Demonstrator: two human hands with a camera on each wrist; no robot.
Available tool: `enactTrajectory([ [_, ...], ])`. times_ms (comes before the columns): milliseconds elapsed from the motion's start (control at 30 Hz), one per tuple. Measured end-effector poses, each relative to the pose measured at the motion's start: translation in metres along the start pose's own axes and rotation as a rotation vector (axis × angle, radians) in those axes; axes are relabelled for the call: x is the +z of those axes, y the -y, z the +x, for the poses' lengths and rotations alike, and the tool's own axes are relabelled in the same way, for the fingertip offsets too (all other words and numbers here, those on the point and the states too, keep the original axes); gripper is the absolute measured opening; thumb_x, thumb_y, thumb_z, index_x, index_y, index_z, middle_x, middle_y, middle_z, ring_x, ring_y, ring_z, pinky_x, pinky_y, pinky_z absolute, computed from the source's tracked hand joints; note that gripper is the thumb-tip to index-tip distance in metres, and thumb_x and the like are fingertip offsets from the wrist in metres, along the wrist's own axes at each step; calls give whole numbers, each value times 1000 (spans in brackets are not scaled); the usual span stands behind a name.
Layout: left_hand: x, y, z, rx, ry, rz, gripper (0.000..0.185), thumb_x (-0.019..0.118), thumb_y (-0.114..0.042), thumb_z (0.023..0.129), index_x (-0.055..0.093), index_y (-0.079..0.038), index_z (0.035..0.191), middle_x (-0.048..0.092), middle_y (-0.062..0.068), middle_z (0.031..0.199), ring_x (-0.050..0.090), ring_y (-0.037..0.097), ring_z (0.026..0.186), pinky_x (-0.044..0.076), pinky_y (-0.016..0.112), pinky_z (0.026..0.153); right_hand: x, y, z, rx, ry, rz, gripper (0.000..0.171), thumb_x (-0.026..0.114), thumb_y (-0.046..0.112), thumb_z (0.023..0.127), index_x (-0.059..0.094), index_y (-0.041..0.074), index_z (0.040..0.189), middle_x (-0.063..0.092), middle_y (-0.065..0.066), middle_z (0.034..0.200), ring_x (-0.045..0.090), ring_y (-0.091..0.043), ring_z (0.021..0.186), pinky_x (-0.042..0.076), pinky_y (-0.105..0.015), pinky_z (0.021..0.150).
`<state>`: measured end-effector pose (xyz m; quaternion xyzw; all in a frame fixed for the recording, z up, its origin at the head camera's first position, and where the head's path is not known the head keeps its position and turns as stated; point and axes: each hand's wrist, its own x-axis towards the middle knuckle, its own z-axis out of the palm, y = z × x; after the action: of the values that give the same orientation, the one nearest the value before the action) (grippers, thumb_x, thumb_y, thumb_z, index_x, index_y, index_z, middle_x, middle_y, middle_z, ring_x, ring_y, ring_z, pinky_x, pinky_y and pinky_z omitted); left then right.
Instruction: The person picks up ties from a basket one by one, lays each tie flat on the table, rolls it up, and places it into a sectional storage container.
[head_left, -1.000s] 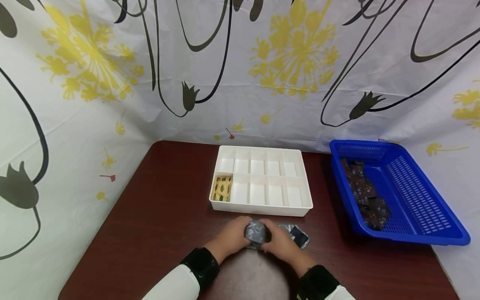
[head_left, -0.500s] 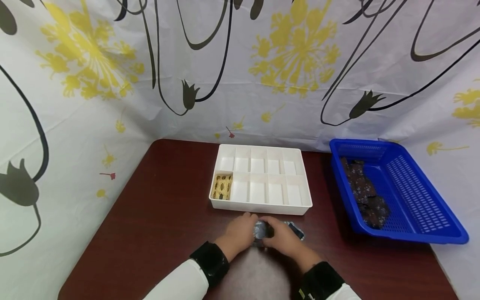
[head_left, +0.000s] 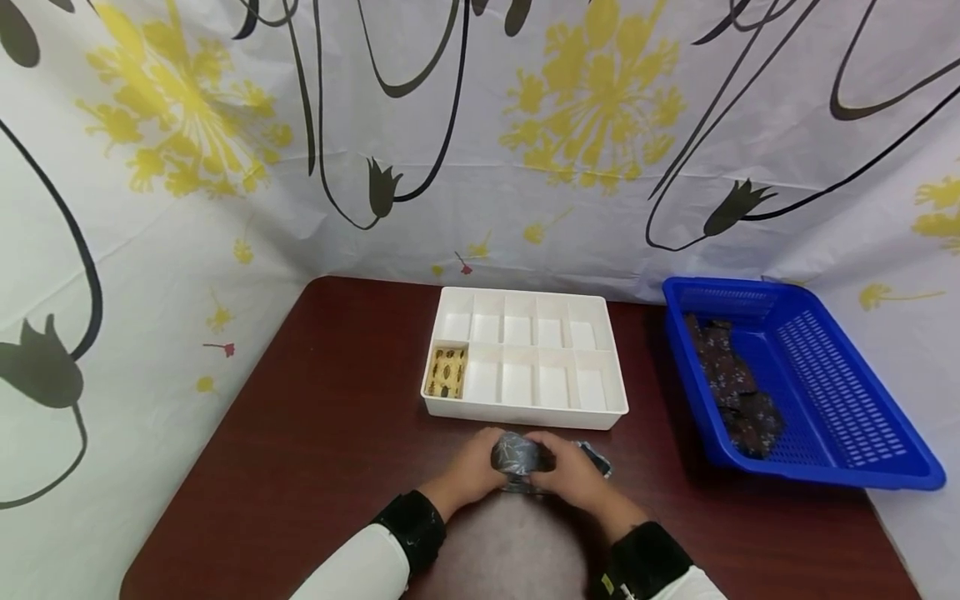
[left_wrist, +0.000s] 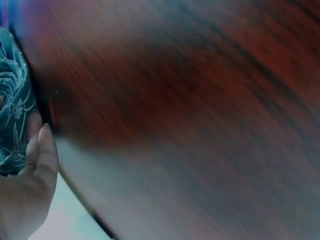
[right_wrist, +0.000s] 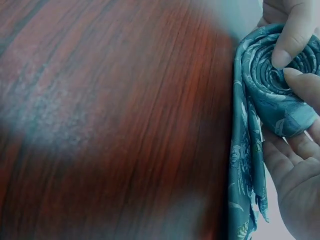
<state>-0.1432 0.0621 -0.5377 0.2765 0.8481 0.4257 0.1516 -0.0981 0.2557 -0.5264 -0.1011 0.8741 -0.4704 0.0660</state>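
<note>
Left hand [head_left: 472, 467]: forearm angled inward, thumb and fingers gripping the left side of the rolled patterned cloth [head_left: 516, 452]; right hand [head_left: 572, 475]: forearm angled inward, thumb at the coil's face, fingers beneath, pinching it; rolled patterned cloth: between both hands, nearer the person than the white divided tray [head_left: 525, 416].

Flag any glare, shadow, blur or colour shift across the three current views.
Head: pale glare on the wooden tabletop at bottom centre, a dark shadow to its right, the rolled necktie looking grey; left wrist: wooden tabletop soft and blurred, rolled necktie teal and cut off by the left edge; right wrist: whitish glare at left, rolled necktie's coils fairly crisp, also teal.
</note>
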Motion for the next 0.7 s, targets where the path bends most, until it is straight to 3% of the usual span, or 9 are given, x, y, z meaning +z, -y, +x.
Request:
enactTrajectory([
  [167,-2,-13,-1,0,-1,191,44,74,-1,70,60,-3,112,60,5,102,56,16,91,48,30,83,1,-2,-2,-28,18,-12,54,78,6,75,58,0,124,63,-12,119,58,-24,105,48,-32,88],
  [333,-1,-35,0,-73,15,504,39,78,-13,71,61,-9,106,56,1,91,57,12,77,50,29,65,2,-1,-3,-16,19,-65,60,78,3,71,56,-1,127,63,-11,120,57,-22,105,48,-31,87],
  [467,3,-47,2,-119,17,669,42,81,-18,70,61,-9,106,55,4,89,59,14,73,50,30,57,3,0,-5,2,20,-81,62,79,2,70,56,-2,127,63,-11,118,57,-21,102,48,-32,85],
  [600,5,-48,2,-107,11,693,42,81,-17,70,60,-7,105,54,6,90,58,15,72,50,30,56,3,-1,-5,8,19,-80,61,79,1,70,56,-1,127,63,-10,117,57,-22,103,48,-33,85],
  [700,3,-42,0,-75,13,588,42,79,-17,72,57,-8,107,52,5,93,57,15,74,50,29,61,4,-2,-4,-4,15,-93,60,78,1,71,56,-1,127,63,-10,119,58,-24,107,48,-35,88],
])
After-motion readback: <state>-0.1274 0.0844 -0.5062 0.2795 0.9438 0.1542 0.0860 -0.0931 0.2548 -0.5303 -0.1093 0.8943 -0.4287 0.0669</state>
